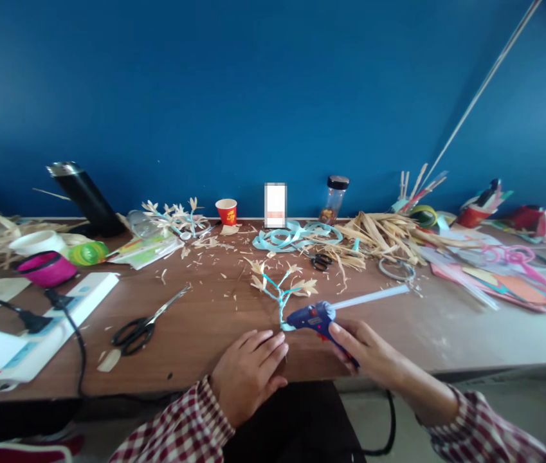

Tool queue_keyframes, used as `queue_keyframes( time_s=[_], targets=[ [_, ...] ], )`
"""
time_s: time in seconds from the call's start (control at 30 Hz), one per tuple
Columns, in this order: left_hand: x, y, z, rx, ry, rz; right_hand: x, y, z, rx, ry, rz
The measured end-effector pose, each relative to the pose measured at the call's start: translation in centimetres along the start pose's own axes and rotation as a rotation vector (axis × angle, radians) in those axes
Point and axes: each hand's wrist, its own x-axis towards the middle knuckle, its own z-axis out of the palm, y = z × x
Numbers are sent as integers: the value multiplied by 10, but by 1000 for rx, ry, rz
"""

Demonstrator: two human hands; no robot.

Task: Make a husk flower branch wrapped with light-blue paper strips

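Note:
My right hand (362, 350) is wrapped round the grip of a blue glue gun (318, 316), with a long pale glue stick (373, 297) poking out of its back. The nozzle points left, at the foot of a small flower branch (281, 296) made of pale husk blossoms on stems wound in light-blue ribbon. There the nozzle meets or nearly meets the loose ribbon end (288, 326). My left hand (251, 373) lies on the table edge, fingers stretched out flat, fingertips beside that ribbon end. Whether a fingertip presses on the ribbon is hard to see.
Black-handled scissors (137, 331) lie left of my hands, near a white power strip (60, 328). Behind are finished flowers (176, 218), a red paper cup (227, 212), coiled blue ribbon (296, 236), a jar (334, 199) and dry husks (383, 235). Coloured paper (494, 283) lies at right.

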Motion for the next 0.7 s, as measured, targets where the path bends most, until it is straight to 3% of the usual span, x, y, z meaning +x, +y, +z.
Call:
queue_keyframes(
  time_s=[0.27, 0.5, 0.7],
  targets=[
    [-1, 0, 1, -10, 10, -15, 3, -3, 1, -83, 20, 24],
    [1, 2, -1, 0, -5, -25, 1, -3, -6, 119, 55, 24],
    [-2, 3, 1, 32, 5, -38, -3, -2, -5, 99, 31, 11]
  ],
)
